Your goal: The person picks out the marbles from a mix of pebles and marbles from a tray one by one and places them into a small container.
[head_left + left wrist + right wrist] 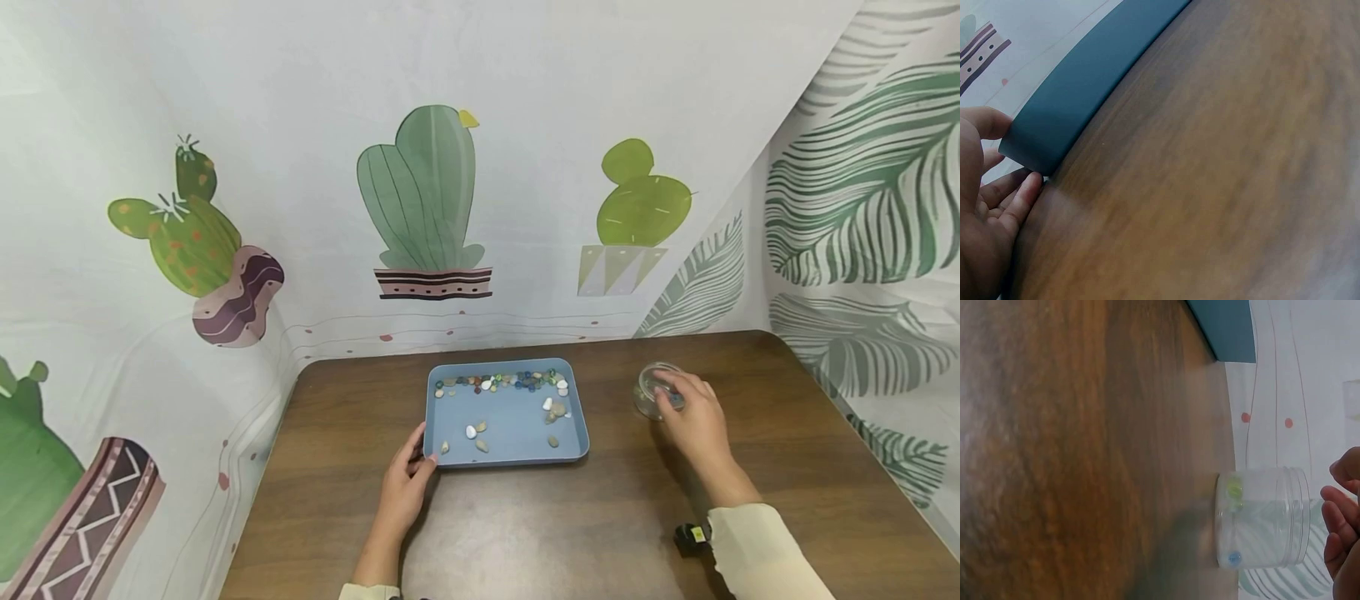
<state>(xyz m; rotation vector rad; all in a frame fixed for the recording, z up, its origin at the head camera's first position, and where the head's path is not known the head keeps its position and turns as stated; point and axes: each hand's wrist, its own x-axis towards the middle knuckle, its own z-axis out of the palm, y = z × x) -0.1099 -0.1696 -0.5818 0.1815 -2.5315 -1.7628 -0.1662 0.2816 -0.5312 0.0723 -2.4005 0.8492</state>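
A shallow blue tray (510,429) lies on the table, with small stones and coloured glass marbles in it. At its near left corner my left hand (403,483) grips it, thumb at the rim and fingers against the side and lower edge, as the left wrist view shows. To the right of the tray stands a clear round jar (1263,519), upright and open at the top. Inside it are a yellow-green marble (1234,489) and a blue marble (1235,557). Just over the jar's mouth is my right hand (696,421), fingers loosely bent, with nothing visible between them.
A row of marbles and stones (517,381) runs along the tray's far side; several pale stones (482,445) lie scattered nearer. On the brown wooden table (525,533), a small black object with a yellow label (690,537) sits beside the right sleeve. A cactus-printed cloth (525,208) hangs behind.
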